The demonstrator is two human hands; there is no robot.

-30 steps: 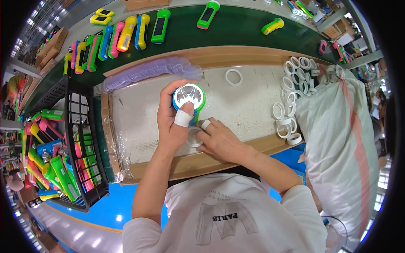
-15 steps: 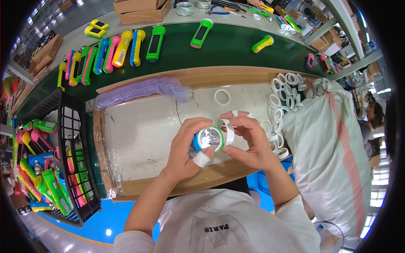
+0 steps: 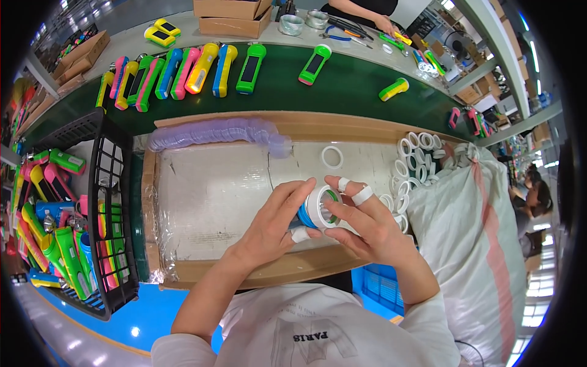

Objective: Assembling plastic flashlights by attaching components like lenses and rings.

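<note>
Over the cardboard-edged tray, my left hand (image 3: 272, 220) wraps round the head of a blue flashlight (image 3: 302, 216) whose lens faces up and to the right. A white plastic ring (image 3: 313, 208) sits round the rim of that head, with a bit of green showing inside it. My right hand (image 3: 373, 223) grips the ring from the right, its thumb below and a finger across the lens. White tape is wrapped on fingers of both hands. The flashlight's body is hidden by my left hand. Another white ring (image 3: 332, 147) lies flat on the tray just beyond.
Nested clear lens cups (image 3: 214, 134) line the tray's (image 3: 202, 183) far side; several white rings (image 3: 422, 156) pile at its right, by a white woven sack (image 3: 458, 226). A black crate (image 3: 110, 238) of flashlights stands left. Flashlights (image 3: 251, 68) rest on the green belt (image 3: 281, 98); beyond, a person's hand (image 3: 385, 24).
The white ring has moved left from beside the flashlight onto its head. The flashlight has tilted to the right. The whole view has shifted slightly.
</note>
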